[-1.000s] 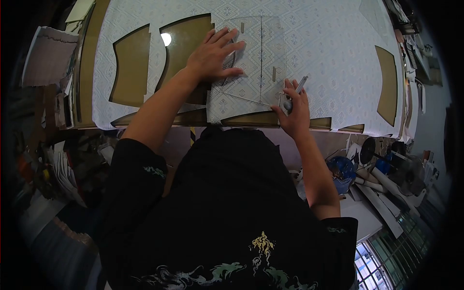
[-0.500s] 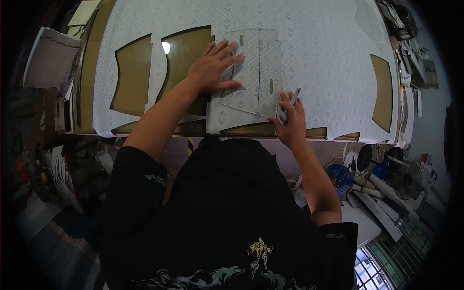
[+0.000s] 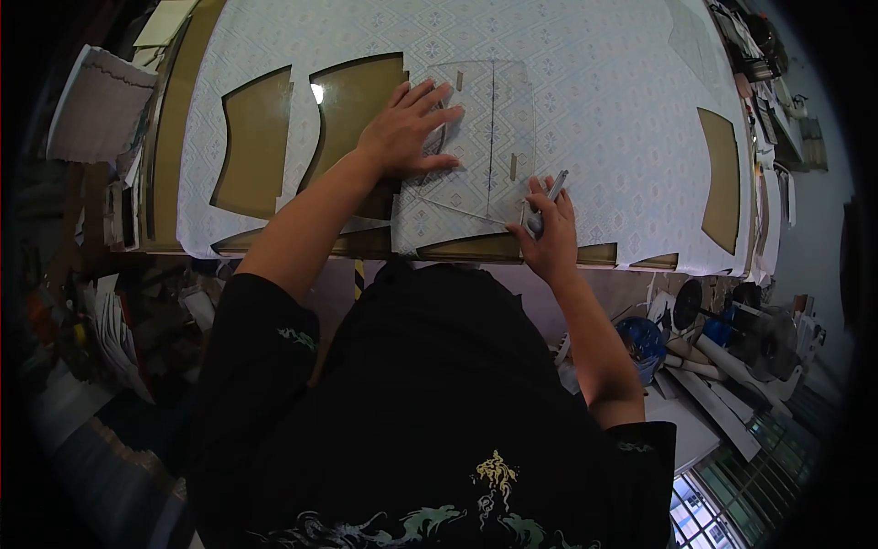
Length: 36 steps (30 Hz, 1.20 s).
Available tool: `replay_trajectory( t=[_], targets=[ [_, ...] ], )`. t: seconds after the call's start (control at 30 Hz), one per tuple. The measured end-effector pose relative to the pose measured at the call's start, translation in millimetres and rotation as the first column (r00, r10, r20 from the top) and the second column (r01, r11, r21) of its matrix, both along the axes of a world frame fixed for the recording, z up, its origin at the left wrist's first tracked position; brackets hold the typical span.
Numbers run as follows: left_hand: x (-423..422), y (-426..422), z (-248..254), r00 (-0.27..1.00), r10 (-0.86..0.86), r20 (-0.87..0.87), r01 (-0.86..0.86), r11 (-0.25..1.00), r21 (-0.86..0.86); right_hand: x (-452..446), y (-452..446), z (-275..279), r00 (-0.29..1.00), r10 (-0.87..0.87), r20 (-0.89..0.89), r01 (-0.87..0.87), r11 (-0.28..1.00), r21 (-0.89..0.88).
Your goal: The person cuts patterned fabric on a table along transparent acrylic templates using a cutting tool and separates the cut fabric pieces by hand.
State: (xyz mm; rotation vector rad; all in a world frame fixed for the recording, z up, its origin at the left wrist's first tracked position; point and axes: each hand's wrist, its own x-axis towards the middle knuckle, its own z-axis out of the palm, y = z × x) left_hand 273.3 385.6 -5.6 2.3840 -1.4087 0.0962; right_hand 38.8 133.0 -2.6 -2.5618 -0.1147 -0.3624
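Left hand (image 3: 399, 135) open, fingers spread over edge of clear template (image 3: 512, 110), likely pinning it flat. Template lies on patterned cloth (image 3: 622, 119), see-through, so pattern shows beneath. Right hand (image 3: 554, 242) grips metal tool (image 3: 560, 181), fingertips by template's near right corner, seemingly steadying it.

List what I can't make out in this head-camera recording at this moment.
- Head view: part of the clear template's left side, covered by the left hand.
- Head view: the lower part and exact type of the slim metallic tool, hidden by the right hand's fingers.
- Head view: any lettering on the template, too small.
- Head view: the patterned fabric's far end, cut off by the top edge.
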Motion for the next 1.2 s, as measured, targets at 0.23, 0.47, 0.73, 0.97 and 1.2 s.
replay_trajectory(
  t=[0.23, 0.47, 0.73, 0.97, 1.2],
  targets=[
    [-1.2, -0.4, -0.1, 1.000, -0.005, 0.015, 0.005, 1.000, 0.003, -0.2, 0.7, -0.2, 1.000, 0.000, -0.002, 0.000, 1.000, 0.001],
    [1.3, -1.1, -1.7, 0.999, -0.012, 0.050, 0.012, 1.000, -0.015, -0.7, 0.1, -0.5, 1.000, -0.004, -0.011, 0.005, 1.000, 0.016],
    [1.7, -0.9, -5.5, 0.998, -0.008, 0.059, 0.009, 1.000, -0.028, -0.5, 2.4, -3.7, 0.998, 0.067, 0.002, -0.067, 0.998, 0.008],
    [1.2, -0.8, -5.9, 0.999, 0.003, 0.054, -0.002, 1.000, -0.018, 1.4, 5.7, -1.7, 0.997, 0.066, 0.030, -0.067, 0.998, 0.022],
    [-0.2, -1.8, -5.2, 0.996, 0.016, 0.089, -0.016, 1.000, -0.003, 0.6, 4.4, -5.7, 0.997, 0.061, 0.044, -0.065, 0.994, 0.087]
  ],
)
